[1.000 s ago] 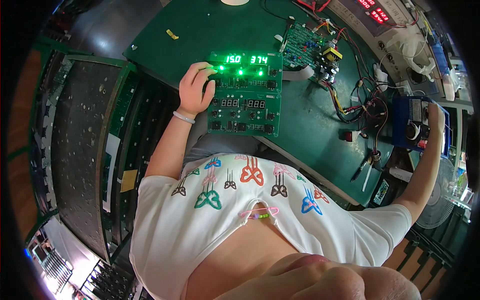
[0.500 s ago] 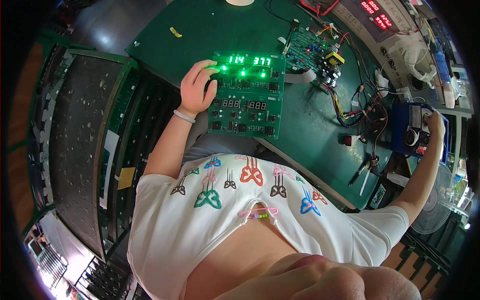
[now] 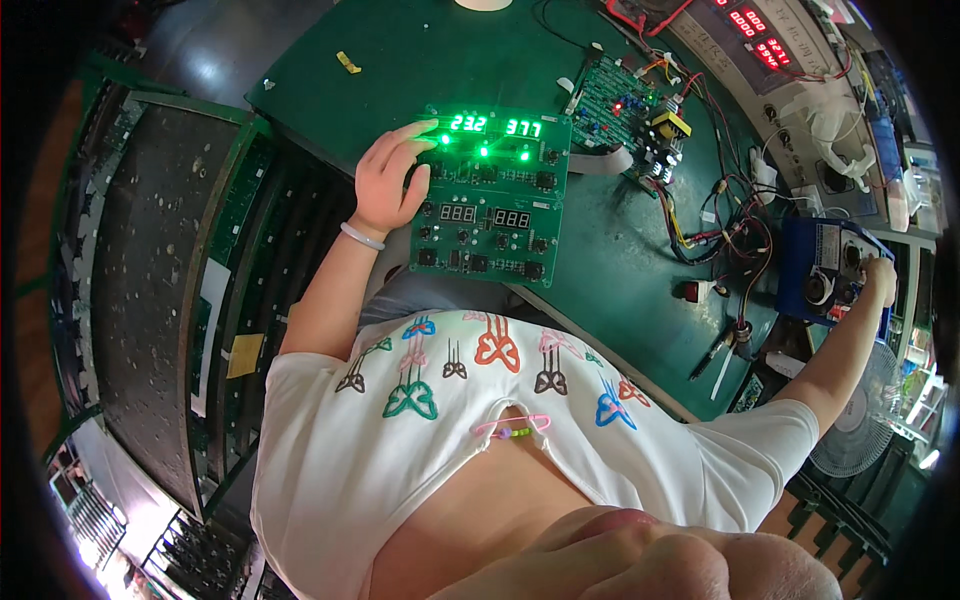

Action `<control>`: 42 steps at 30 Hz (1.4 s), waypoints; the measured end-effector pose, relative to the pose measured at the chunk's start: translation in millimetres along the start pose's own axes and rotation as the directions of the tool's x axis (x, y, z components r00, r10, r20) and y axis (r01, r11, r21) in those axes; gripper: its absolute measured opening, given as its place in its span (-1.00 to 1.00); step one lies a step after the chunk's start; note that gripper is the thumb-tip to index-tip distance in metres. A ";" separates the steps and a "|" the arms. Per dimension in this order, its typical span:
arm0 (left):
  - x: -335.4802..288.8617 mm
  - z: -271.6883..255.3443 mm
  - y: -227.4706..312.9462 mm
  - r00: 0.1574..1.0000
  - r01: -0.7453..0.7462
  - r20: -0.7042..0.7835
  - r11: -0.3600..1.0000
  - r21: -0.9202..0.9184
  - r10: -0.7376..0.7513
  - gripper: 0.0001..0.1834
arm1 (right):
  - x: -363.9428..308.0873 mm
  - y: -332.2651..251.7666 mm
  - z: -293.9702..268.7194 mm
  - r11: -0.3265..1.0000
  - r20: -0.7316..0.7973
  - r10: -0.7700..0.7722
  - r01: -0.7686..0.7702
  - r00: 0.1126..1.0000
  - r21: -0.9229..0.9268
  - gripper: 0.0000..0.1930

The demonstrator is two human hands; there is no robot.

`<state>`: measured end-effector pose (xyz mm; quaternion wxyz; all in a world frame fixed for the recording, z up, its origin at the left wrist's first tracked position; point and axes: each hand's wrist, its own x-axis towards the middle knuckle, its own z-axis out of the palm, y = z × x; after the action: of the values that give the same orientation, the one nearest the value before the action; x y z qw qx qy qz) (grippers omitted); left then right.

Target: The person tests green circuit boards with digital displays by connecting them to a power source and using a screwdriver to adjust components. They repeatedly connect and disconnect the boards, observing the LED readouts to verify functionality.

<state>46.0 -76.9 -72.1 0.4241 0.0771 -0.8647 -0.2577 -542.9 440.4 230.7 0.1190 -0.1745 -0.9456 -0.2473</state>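
Hands (image 3: 393, 180) (image 3: 879, 282) are at lit circuit board (image 3: 488, 196) (left) and blue box (image 3: 832, 266) (right).

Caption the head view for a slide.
Left hand at a partly lit circuit board, right hand at a blue box.

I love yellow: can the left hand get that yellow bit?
Probably yes: the left hand is at the left edge of the display board, and nothing visible stands between the hand and the yellow bit.

Green workbench (image 3: 340, 125) — glossy grey floor (image 3: 207, 62)
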 end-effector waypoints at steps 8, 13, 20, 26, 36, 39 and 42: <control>1.2 3.7 -2.9 1.000 -0.022 -0.010 1.000 -0.018 0.022 -0.78 | 62.8 41.5 16.9 0.955 -0.120 -0.296 0.295 0.947 -0.027 -0.64; 0.0 3.3 -2.9 1.000 -0.023 -0.014 1.000 0.002 0.023 -0.78 | 69.0 41.6 33.1 0.850 -0.146 -0.525 0.512 0.838 -0.120 -0.69; -1.1 0.5 -1.1 1.000 -0.017 -0.009 1.000 0.019 0.017 -0.78 | 47.3 31.9 17.6 0.802 -0.151 -0.594 0.596 0.790 -0.039 -0.76; 0.2 0.4 0.1 1.000 -0.008 -0.006 1.000 0.015 0.009 -0.77 | 41.8 31.0 27.9 0.813 -0.305 -0.533 0.578 0.789 0.073 -0.75; -0.8 -0.5 0.5 1.000 -0.008 -0.007 1.000 0.028 0.008 -0.78 | 35.5 11.6 22.4 0.972 -0.173 -0.229 0.214 0.958 -0.101 -0.49; 0.0 -0.5 1.2 1.000 -0.002 -0.008 1.000 0.015 0.002 -0.78 | 23.4 10.2 18.6 0.998 -0.158 -0.052 0.057 0.986 0.028 -0.42; -0.8 0.8 0.4 1.000 -0.005 -0.016 1.000 0.021 0.005 -0.78 | 19.2 4.1 15.1 0.988 -0.063 0.101 -0.093 0.993 0.121 -0.41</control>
<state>46.0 -76.0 -72.9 0.4308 0.0816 -0.8642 -0.2470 -560.9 456.6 225.6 0.1735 -0.2042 -0.9444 -0.1908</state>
